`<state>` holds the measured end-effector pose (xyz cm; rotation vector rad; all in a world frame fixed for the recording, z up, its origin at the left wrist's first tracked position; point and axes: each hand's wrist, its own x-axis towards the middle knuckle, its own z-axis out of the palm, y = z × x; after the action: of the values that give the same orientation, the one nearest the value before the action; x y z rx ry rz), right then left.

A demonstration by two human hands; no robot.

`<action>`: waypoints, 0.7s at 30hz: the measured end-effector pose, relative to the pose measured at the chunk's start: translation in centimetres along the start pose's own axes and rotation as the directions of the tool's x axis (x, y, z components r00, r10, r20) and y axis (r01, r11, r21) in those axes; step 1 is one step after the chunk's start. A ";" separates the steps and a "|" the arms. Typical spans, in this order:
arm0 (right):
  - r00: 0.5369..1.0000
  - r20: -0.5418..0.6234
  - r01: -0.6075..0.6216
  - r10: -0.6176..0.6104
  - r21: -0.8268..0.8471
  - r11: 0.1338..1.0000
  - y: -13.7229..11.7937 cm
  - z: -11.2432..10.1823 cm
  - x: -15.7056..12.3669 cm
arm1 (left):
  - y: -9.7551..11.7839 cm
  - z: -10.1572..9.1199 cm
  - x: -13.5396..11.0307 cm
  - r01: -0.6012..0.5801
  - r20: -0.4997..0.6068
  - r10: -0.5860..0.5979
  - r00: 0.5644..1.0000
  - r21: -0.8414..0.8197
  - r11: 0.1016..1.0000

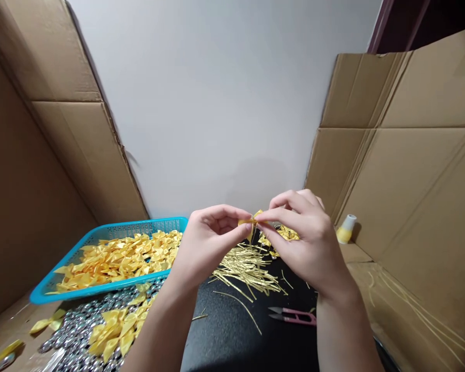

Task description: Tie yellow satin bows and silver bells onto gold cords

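My left hand and my right hand meet in front of me, both pinching a small yellow ribbon bow between fingertips. Below them lies a pile of thin gold wire ties on the black work surface. A turquoise mesh tray at the left holds a heap of finished yellow bows. More yellow bows lie loose in front of the tray on a layer of small silver pieces.
Pink thread snips lie on the black surface near my right wrist. A yellow thread spool stands at the right. Brown cardboard panels wall in both sides, and a grey wall is behind.
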<state>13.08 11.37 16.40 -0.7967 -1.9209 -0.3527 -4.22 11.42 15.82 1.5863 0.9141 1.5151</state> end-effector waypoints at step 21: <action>0.978 -0.088 -0.172 0.191 0.188 0.967 -1.1 0.0 0.0 | 0.0 -0.1 -0.1 -0.033 -0.047 0.030 0.998 -0.062 0.998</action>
<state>12.34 10.58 16.48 -0.8103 -1.7373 -0.1056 -4.32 11.40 15.75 1.5330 0.8618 1.5927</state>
